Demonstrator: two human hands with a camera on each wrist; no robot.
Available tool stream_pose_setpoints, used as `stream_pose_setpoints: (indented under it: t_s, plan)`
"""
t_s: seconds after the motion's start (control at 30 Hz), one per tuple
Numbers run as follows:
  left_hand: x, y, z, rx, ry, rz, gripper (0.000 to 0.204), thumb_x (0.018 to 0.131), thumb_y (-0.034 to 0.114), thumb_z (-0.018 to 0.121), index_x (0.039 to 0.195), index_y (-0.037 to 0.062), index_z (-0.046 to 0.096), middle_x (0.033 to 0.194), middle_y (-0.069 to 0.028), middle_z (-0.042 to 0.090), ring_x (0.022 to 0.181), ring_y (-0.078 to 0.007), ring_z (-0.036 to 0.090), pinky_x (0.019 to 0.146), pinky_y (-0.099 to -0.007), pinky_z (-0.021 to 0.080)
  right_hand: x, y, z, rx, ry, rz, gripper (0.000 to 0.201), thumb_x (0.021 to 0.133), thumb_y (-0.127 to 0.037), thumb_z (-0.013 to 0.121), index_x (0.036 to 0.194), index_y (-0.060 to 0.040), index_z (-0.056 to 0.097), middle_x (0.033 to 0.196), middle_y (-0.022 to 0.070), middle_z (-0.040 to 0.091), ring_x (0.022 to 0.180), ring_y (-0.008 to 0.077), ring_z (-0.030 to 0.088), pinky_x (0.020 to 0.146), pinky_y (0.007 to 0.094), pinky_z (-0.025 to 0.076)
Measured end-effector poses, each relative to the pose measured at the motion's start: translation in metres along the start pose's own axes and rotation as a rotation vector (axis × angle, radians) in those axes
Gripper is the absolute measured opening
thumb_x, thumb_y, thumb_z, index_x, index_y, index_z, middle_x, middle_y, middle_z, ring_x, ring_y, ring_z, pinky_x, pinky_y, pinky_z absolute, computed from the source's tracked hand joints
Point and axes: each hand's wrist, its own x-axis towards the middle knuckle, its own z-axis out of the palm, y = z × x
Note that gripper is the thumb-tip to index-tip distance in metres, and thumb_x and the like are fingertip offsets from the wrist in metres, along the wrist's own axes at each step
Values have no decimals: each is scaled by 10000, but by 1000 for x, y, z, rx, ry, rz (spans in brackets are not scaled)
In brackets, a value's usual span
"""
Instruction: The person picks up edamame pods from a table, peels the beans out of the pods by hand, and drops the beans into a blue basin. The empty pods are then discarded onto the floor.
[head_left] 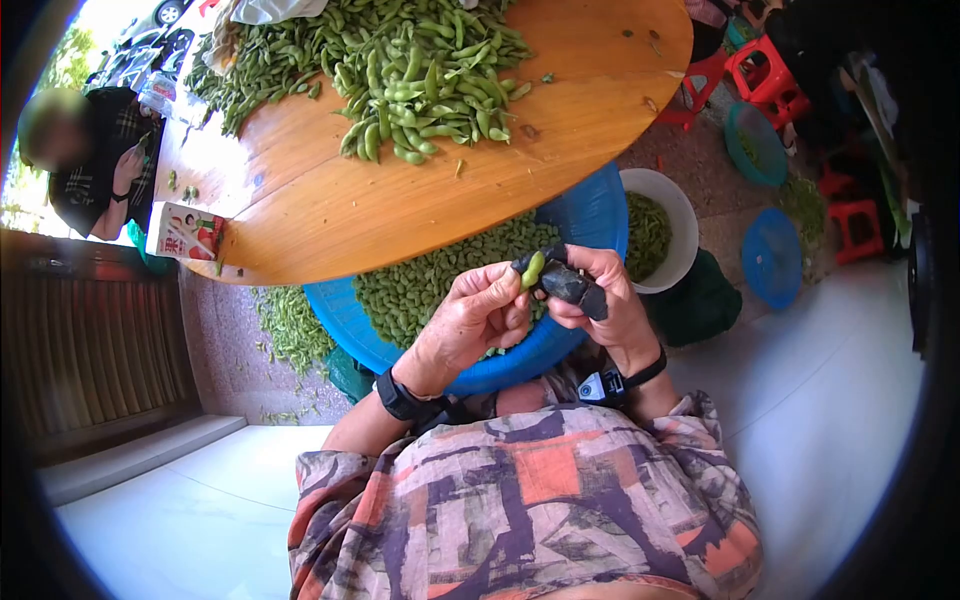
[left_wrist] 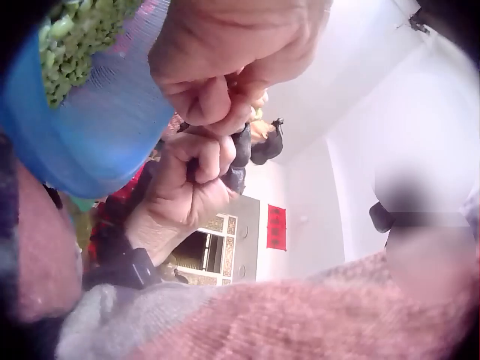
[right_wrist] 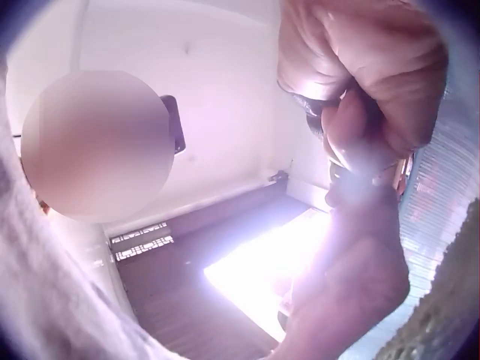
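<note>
A green soybean pod (head_left: pixel 533 270) is held up between my two hands, over the big blue basin (head_left: pixel 540 352) of shelled green beans (head_left: pixel 425 295). My left hand (head_left: pixel 468 318) pinches its lower end between thumb and fingers. My right hand (head_left: pixel 612 300) has black coverings (head_left: pixel 572 287) on its thumb and a finger and pinches the pod from the other side. Both hands meet close together in the left wrist view, with black-covered fingertips (left_wrist: pixel 241 146) beyond the left hand (left_wrist: pixel 240 45). Curled fingers of the right hand (right_wrist: pixel 360 67) hide the pod in the right wrist view.
An oval wooden table (head_left: pixel 590 100) carries a heap of pods (head_left: pixel 420 80) and a red-and-white carton (head_left: pixel 186 232). A white bucket (head_left: pixel 682 215) stands right of the basin. Loose pods (head_left: pixel 293 325) lie on the floor at left. Another person (head_left: pixel 100 170) is across the table.
</note>
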Motion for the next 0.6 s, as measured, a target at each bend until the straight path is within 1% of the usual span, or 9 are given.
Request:
stream_pose_setpoints:
  t_s: [0.07, 0.1, 0.13, 0.2, 0.23, 0.33, 0.43, 0.57, 0.6]
  plan:
    - [3, 3, -1, 12, 47, -64, 281, 985, 295, 557, 985, 17, 597, 684, -23, 548, 532, -96, 472, 448, -242, 353, -3, -6, 7, -529, 166, -84, 111, 891, -17, 540, 947, -3, 635, 645, -6, 520, 539, 51, 473, 473, 234, 379]
    - [4, 3, 2, 349, 184, 59, 291, 980, 300, 572, 987, 10, 604, 683, -17, 555, 553, -89, 491, 467, -232, 375, 0, -6, 11, -811, 243, -184, 100, 806, 45, 557, 885, 14, 609, 689, 76, 554, 574, 170, 545, 524, 310, 423]
    - [6, 4, 8, 686, 320, 185, 302, 975, 304, 587, 989, 3, 612, 683, -12, 562, 574, -81, 510, 487, -222, 397, 1, -5, 12, -811, 245, -183, 100, 806, 45, 557, 885, 14, 609, 689, 76, 554, 574, 170, 545, 524, 310, 423]
    - [7, 5, 15, 638, 388, 227, 329, 957, 296, 621, 1045, -20, 606, 723, -18, 608, 626, -89, 563, 534, -232, 445, 2, -2, 13, -1216, 183, -451, 129, 739, 66, 540, 857, 35, 581, 751, 163, 555, 670, 326, 579, 600, 378, 450]
    - [7, 5, 13, 736, 354, 202, 326, 949, 289, 634, 1043, -22, 606, 719, -18, 615, 639, -88, 576, 539, -244, 455, 1, 1, 13, -1220, 183, -394, 130, 715, 77, 532, 833, 39, 570, 763, 196, 543, 722, 407, 551, 627, 407, 449]
    - [3, 8, 13, 918, 317, 143, 240, 954, 190, 623, 1086, -7, 589, 739, -15, 638, 618, -78, 563, 555, -232, 457, 2, 3, 15, -1141, 159, -395, 147, 714, 78, 534, 845, 37, 586, 753, 190, 545, 699, 379, 563, 619, 400, 448]
    - [0, 5, 11, 1399, 265, 311, 256, 983, 201, 565, 1090, -31, 572, 658, -67, 647, 577, -100, 601, 525, -285, 482, -1, 0, 10, -1088, 140, -341, 177, 707, 84, 533, 859, 35, 609, 740, 188, 536, 663, 345, 548, 604, 374, 435]
    - [0, 4, 2, 1489, 189, 389, 288, 1001, 211, 526, 1157, -28, 558, 666, -73, 657, 553, -117, 595, 526, -294, 487, 0, 3, 2, -1132, 142, -315, 138, 679, 84, 524, 804, 43, 566, 717, 187, 507, 638, 340, 510, 585, 365, 416]
    - [-1, 9, 9, 1318, 177, 271, 303, 1008, 211, 505, 1194, -26, 544, 683, -86, 658, 562, -122, 595, 545, -290, 491, 1, 5, -1, -1145, 139, -339, 117, 670, 84, 520, 780, 47, 540, 709, 191, 492, 640, 349, 504, 582, 370, 413]
